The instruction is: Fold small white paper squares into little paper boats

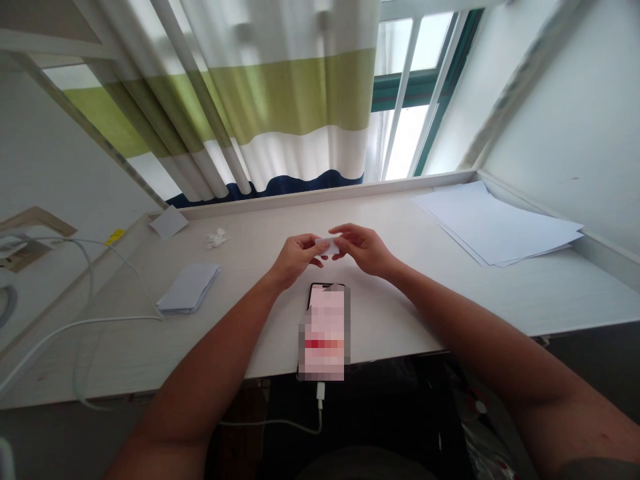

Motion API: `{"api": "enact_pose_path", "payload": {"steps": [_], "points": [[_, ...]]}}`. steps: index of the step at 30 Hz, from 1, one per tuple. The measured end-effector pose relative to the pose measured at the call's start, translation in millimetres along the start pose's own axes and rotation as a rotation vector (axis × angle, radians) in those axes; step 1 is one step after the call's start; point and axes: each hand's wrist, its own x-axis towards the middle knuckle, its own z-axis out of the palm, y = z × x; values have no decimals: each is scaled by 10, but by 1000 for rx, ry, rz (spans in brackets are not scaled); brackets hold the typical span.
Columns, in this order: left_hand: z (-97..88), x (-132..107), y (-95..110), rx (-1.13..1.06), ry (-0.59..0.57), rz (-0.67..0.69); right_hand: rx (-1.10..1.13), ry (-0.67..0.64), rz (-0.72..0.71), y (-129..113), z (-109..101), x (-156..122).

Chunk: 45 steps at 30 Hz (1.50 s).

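A small folded piece of white paper (327, 247) is held between my two hands above the middle of the desk. My left hand (299, 257) pinches its left side, thumb on top. On the other side my right hand (364, 248) grips it between thumb and fingers, which partly hide it. Just below the hands lies a phone (325, 333) with a lit, blurred screen, its lower end at the desk's front edge. A white charging plug (321, 391) sits in its bottom end.
Large white sheets (500, 223) lie at the back right. On the left are a stack of small paper pieces (189, 288), a crumpled white scrap (217, 238) and a single square sheet (169, 222). White cables (85, 323) loop over the left side. A striped curtain (295, 93) hangs behind the desk.
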Motion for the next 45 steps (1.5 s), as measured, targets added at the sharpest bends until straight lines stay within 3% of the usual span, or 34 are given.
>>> {"api": "enact_pose_path", "payload": {"steps": [3, 6, 14, 20, 26, 38, 45], "points": [[-40, 9, 31, -26, 6, 19, -156, -86, -134, -60, -56, -16], [-57, 3, 61, -35, -12, 14, -221, -119, -169, -108, -95, -19], [-25, 8, 14, 25, -100, 20, -152, -11, -45, -17, -41, -23], [-3, -10, -7, 55, -105, 60, -164, -5, -9, -85, -14, -32], [-20, -26, 42, 106, -188, 77, -130, -3, 26, -131, -43, -31], [61, -61, 67, 217, 7, 292, 91, -34, 7, -118, -54, -7], [100, -107, 87, 229, -16, 321, 132, 2, 11, -189, -60, -12]]}}
